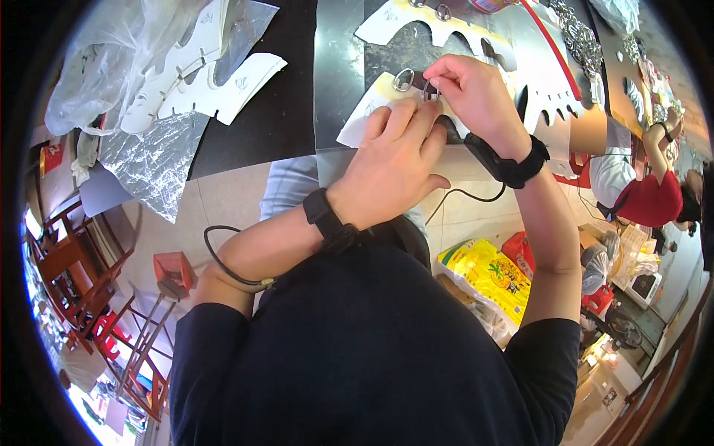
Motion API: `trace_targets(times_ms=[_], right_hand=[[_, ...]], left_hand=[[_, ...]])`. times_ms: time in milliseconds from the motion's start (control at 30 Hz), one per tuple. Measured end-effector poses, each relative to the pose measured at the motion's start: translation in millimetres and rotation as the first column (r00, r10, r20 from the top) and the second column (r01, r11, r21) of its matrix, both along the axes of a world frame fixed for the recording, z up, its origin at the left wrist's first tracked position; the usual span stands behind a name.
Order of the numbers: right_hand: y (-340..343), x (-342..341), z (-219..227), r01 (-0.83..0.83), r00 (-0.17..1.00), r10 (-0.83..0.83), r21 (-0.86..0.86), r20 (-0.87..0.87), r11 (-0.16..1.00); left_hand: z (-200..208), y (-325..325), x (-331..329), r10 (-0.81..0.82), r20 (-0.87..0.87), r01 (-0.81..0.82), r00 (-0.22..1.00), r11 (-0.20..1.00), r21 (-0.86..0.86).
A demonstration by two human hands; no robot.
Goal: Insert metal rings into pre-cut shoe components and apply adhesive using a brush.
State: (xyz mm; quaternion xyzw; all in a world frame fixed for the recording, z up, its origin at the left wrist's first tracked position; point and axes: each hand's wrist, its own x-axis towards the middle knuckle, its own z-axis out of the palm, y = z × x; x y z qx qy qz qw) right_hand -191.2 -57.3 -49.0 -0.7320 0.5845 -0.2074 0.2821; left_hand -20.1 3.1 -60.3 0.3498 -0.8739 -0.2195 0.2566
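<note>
My left hand [388,167] lies over a white scalloped piece [358,128], its fingers spread on it and the thumb sticking out to the right. Beside those fingertips, my right hand [476,91] pinches a metal ring [425,91] upright at the piece's scalloped edge. Another metal ring [403,79] stands on the piece just left of the pinched one. My fingers hide part of the piece and the ring's lower end. Farther back lies a similar white piece [383,24], with metal rings along its far edge.
A clear sheet [338,97] covers part of the dark table [249,145]. White cut pieces [249,85] and plastic bags [89,89] lie at left. Back right are a metal ring pile [579,37] and a red strip [554,48]. A co-worker in red [654,195] sits at right.
</note>
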Motion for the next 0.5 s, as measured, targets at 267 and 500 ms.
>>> trace_targets(times_ms=[267, 500], right_hand=[[1, 0, 0, 0.005, 1.0, -0.005, -0.004, 0.029, 1.0], [-1, 0, -2, -0.012, 1.0, 0.013, -0.067, 0.018, 0.998]], left_hand=[[3, -2, -1, 0.028, 0.062, -0.025, 0.998, 0.999, -0.045], [2, -1, -1, 0.036, 0.081, -0.033, 0.996, 0.998, -0.044]])
